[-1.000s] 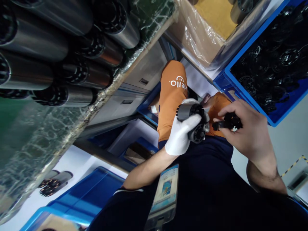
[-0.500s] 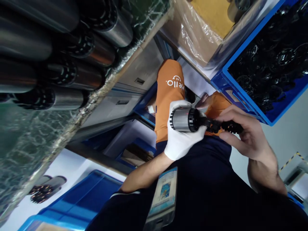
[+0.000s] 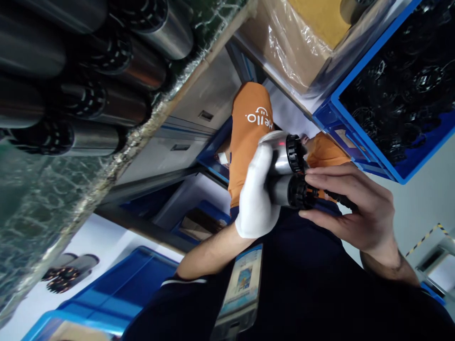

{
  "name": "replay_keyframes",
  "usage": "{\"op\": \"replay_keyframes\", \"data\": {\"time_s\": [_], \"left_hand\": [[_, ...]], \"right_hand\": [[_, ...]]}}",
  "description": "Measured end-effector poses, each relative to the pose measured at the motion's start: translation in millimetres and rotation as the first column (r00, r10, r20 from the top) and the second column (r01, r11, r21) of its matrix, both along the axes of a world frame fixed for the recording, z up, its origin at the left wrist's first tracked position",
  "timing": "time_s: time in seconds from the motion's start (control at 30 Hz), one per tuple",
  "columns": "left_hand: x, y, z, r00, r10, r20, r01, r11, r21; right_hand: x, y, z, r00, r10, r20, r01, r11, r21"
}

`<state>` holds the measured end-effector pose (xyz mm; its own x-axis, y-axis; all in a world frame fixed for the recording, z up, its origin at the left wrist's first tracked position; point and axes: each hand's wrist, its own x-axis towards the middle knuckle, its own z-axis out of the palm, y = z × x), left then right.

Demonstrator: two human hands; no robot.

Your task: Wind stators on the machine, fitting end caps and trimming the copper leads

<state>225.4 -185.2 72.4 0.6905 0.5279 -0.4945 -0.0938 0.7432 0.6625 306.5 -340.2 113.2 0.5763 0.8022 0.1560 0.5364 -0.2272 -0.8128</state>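
My left hand, in a white glove, is closed around two metal cylinders held side by side. The upper silver cylinder ends in a black toothed ring. Below it, the darker lower cylinder carries a similar black ring. My bare right hand has its thumb and fingers pinched about the right end of the lower cylinder's ring. Another black toothed piece is tucked under those fingers, partly hidden.
Several metal cylinders with black ends lie on the green worktop at left. A blue crate of black parts stands at right, near a plastic-lined box. Lower left are a blue bin and a few cylinders.
My left hand has turned, so two cylinders now show, their black ends facing right. My right hand's fingers have moved left onto the lower cylinder's end.
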Motion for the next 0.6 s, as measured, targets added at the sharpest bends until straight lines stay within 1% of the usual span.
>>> {"op": "replay_keyframes", "data": {"time_s": [0.07,0.13,0.23,0.33,0.43,0.5,0.53,0.57,0.6], "left_hand": [[-0.3,-0.2,1.0,1.000,0.002,-0.014,-0.002,1.000,-0.004],[-2.4,-1.1,1.1,0.999,-0.028,-0.033,0.028,1.000,0.001],[-6.1,-4.1,0.4,0.997,-0.044,-0.056,0.047,0.997,0.065],[-6.0,-8.5,-0.2,1.000,0.017,-0.015,-0.015,0.994,0.109],[-0.9,-10.7,-0.1,0.991,0.112,0.071,-0.116,0.992,0.049],[3.0,-8.6,-0.4,0.989,0.114,0.093,-0.116,0.993,0.017],[4.3,-6.5,-0.8,0.992,0.088,0.090,-0.090,0.996,0.016],[5.1,-4.0,-1.5,0.995,0.060,0.085,-0.063,0.998,0.028],[5.2,-1.2,-2.6,0.996,0.036,0.081,-0.040,0.998,0.049]], "right_hand": [[-0.5,0.6,-0.6,1.000,-0.011,0.002,0.011,1.000,0.012],[-0.3,-0.2,-0.6,0.999,-0.043,-0.004,0.043,0.999,0.027],[-3.0,-1.5,-3.9,0.997,-0.069,-0.032,0.070,0.997,0.041],[-13.6,-0.2,-15.5,0.991,-0.104,-0.084,0.110,0.991,0.076],[-21.4,3.7,-28.8,0.985,-0.147,-0.087,0.158,0.979,0.129],[-11.5,5.0,-33.0,0.990,-0.141,-0.018,0.142,0.982,0.121],[0.7,4.5,-33.7,0.987,-0.152,0.044,0.146,0.983,0.108],[17.8,2.7,-33.8,0.975,-0.188,0.121,0.177,0.979,0.098],[39.1,-0.4,-33.9,0.946,-0.249,0.209,0.234,0.967,0.097]]}}
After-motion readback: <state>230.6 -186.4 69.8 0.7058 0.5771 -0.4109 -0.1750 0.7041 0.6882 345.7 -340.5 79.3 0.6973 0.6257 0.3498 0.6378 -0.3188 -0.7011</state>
